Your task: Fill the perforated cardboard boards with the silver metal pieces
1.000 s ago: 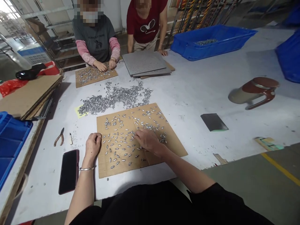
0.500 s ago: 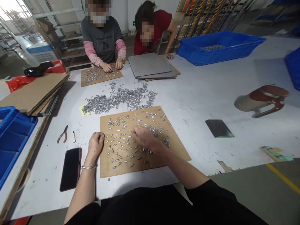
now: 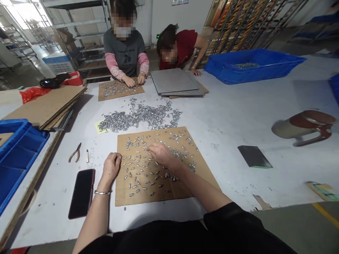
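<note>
Before me lies a brown cardboard sheet (image 3: 164, 197) with many small, silvery, spindle-shaped metal pieces (image 3: 145, 175) scattered over it. My right hand (image 3: 161, 154) is over the upper middle of the sheet, thumb and fingertips drawn together low among the pieces; whatever is between them is too small to make out. At the sheet's left edge rests my left hand (image 3: 111, 166), its fingers curled in and touching the edge; anything inside them is hidden. Beyond the sheet is a heap of the same metal pieces (image 3: 148, 115), partly over a yellow paper (image 3: 101, 127).
Left of me lie a phone (image 3: 82, 194), pliers (image 3: 75, 152) and a small white-handled knife (image 3: 87, 156). Rightward are a dark pad (image 3: 254, 156), a lidded mug (image 3: 304, 127) and a blue bin (image 3: 254, 67). Across the table, a co-worker's hands (image 3: 134, 81) touch another cardboard sheet; grey boards (image 3: 174, 82) are stacked beside it.
The whole view has shifted, so the table sits slightly lower and farther right. My right hand has moved slightly toward the sheet's upper left. My left hand stays at the edge.
</note>
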`<state>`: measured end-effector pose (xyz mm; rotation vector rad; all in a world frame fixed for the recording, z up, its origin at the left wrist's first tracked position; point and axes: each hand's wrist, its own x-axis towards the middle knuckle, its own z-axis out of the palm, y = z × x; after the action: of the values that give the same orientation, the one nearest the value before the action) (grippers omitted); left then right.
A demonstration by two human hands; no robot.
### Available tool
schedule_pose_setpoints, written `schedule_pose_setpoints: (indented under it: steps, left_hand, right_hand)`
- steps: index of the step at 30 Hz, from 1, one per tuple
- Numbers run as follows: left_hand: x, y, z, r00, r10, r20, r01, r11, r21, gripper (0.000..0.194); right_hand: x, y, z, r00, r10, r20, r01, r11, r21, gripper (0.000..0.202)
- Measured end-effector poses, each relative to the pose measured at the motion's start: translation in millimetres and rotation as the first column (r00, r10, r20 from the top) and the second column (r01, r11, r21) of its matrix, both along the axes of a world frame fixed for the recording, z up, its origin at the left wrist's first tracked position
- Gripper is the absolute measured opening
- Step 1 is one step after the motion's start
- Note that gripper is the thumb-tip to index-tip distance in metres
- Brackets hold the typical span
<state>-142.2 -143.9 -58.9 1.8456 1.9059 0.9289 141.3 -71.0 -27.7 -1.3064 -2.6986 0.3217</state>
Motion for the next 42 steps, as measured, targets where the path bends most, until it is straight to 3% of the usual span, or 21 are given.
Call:
schedule_pose_setpoints:
  steps: [3,10,13,19,26,30,35,38,42]
  left_hand:
    - [0,0,-0.2,1.0,-0.009,0.0,0.009,1.0,-0.004,0.02]
    - [-1,0,1.2,1.0,-0.012,-0.017,0.012,1.0,0.006,0.019]
    - [0,1,1.7,1.0,-0.009,-0.026,0.01,1.0,0.01,0.02]
    - [-2,3,1.0,0.999,-0.022,-0.028,0.023,1.0,0.011,0.02]
    - [-1,2,0.1,0.999,-0.001,-0.033,0.001,1.0,0.01,0.018]
    - [0,2,0.6,0.999,0.006,-0.04,-0.006,1.0,0.011,0.02]
    - [-1,3,2.1,0.999,0.006,-0.048,-0.006,1.0,0.008,0.023]
    - [-1,4,2.7,0.998,0.013,-0.056,-0.013,1.0,0.006,0.023]
    - [-2,4,2.3,0.998,0.017,-0.065,-0.016,1.0,0.01,0.023]
  right_hand:
    - [7,6,0.2,0.997,-0.077,0.019,0.078,0.996,-0.048,0.029]
    - [3,6,-3.0,0.995,-0.041,0.089,0.047,0.997,-0.065,0.02]
    - [12,-10,1.2,0.996,-0.076,0.037,0.078,0.996,-0.041,0.019]
    - [22,-54,7.0,0.996,0.09,0.021,-0.088,0.993,-0.08,0.018]
    - [8,-73,-6.2,0.999,-0.01,0.042,0.012,0.999,-0.044,0.014]
    - [17,-71,-2.3,1.0,-0.027,0.002,0.027,0.995,-0.092,0.023]
    - [49,-53,13.0,0.961,-0.277,-0.014,0.276,0.958,-0.073,0.027]
    - [53,-47,14.6,0.975,-0.215,0.056,0.219,0.971,-0.097,0.024]
    - [34,-45,8.2,0.983,-0.153,0.102,0.163,0.981,-0.102,0.027]
